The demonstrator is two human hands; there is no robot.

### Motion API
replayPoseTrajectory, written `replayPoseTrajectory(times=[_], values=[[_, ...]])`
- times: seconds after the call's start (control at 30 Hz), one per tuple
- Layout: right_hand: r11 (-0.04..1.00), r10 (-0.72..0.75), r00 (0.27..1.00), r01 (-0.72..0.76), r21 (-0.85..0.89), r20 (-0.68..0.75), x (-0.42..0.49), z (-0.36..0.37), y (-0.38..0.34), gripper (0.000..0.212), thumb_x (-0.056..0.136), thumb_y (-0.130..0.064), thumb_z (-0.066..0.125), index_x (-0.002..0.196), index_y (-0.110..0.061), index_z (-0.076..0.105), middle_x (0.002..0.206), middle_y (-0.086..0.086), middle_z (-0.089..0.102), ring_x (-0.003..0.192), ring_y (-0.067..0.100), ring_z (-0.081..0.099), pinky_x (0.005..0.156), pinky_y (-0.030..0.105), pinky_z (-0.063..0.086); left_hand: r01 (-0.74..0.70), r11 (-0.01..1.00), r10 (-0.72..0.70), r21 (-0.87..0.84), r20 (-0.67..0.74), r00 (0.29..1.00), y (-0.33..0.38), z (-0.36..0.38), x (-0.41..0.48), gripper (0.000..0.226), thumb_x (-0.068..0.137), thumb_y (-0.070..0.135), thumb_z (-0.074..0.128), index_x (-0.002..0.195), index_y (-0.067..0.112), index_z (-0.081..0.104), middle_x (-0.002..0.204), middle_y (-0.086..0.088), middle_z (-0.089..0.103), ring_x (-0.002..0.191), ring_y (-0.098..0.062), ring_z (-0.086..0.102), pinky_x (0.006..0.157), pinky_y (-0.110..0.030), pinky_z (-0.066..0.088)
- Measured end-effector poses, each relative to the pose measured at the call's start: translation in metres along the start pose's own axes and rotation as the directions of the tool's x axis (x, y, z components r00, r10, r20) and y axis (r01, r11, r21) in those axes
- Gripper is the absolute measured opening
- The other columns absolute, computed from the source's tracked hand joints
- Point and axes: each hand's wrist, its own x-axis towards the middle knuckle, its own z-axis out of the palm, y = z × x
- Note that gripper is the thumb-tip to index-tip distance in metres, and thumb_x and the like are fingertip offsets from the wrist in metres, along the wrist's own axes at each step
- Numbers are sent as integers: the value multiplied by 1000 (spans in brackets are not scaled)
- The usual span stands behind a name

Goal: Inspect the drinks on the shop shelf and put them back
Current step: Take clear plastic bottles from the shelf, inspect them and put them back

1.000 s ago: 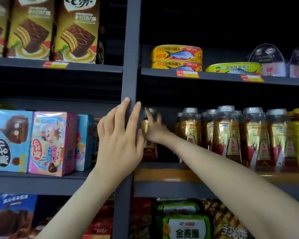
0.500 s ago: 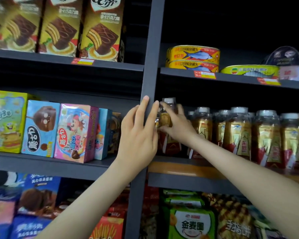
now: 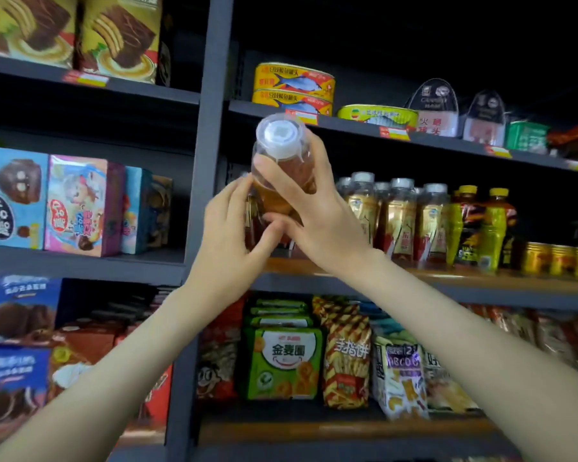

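amber bottle (image 3: 282,171) tilted, cap forward

The right hand (image 3: 317,221) and left hand (image 3: 227,235) hid the label of the bottle (image 3: 281,168). The cookie boxes (image 3: 14,371) at lower left were blurry.

A bottle (image 3: 282,168) of amber drink is held tilted before the shelf (image 3: 481,281), its white cap (image 3: 279,136) turned toward the camera. It is gripped by the right hand (image 3: 317,221) and pinched lower down by the left hand (image 3: 227,235). Similar bottles (image 3: 397,218) are lined up behind.
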Motion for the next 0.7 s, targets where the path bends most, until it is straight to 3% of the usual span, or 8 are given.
replayPoseTrajectory(times=[0.1,0.23,0.3,0.33,0.4,0.47,0.57,0.7], values=[[987,9,1000,-11,163,9,-28,-30,-30,70,89,-10,67,140,-35,26,154,16,7,131,32,39,85,45,56,133,928,-132,-347,27,991,63,6,-19,55,91,21,63,134,28,30,126,13,51,116,3,54,90,-13,45],[882,146,944,-260,393,297,-94,-67,-70,111,85,-1,67,142,-57,-10,155,-18,-4,100,35,60,68,42,57,418,816,-433,-400,57,899,119,15,-83,47,81,36,74,113,31,40,102,3,63,88,-6,67,69,-20,54],[770,174,863,-420,481,475,-134,-82,-84,117,88,-9,66,132,-65,-27,159,-18,-5,118,27,56,85,38,55,566,728,-544,-386,177,820,131,16,-130,47,77,45,75,106,35,40,95,7,65,82,-11,67,65,-24,56],[665,179,821,-507,548,542,-155,-87,-89,111,90,-15,64,133,-65,-24,160,-20,-3,137,16,40,101,35,46,632,691,-588,-351,235,774,135,15,-155,47,76,48,76,105,36,41,91,8,66,79,-10,67,64,-23,55],[374,216,725,-680,631,654,-193,-93,-105,88,90,-32,62,143,-61,-2,157,-27,8,144,-1,17,115,37,28,722,647,-639,-247,342,689,143,10,-205,49,74,53,76,106,35,44,95,16,68,88,-2,66,73,-18,52],[141,286,614,-786,602,735,-226,-93,-128,69,82,-46,66,140,-55,30,149,-25,35,138,1,33,111,41,36,747,660,-646,-86,442,622,153,3,-250,53,68,52,75,108,34,45,98,18,68,92,5,64,76,-14,49],[47,360,513,-844,534,779,-269,-88,-171,59,73,-41,79,123,-41,48,120,-21,59,113,1,57,95,32,49,757,652,-657,49,534,532,165,-8,-300,60,61,57,73,110,39,44,102,20,66,92,7,62,75,-13,47],[-80,329,430,-874,479,841,-307,-85,-211,55,74,-20,80,119,-35,52,111,-25,63,108,1,60,92,26,51,772,618,-676,147,600,427,169,-22,-339,66,57,62,70,113,45,41,106,15,67,96,-1,64,78,-22,52]])
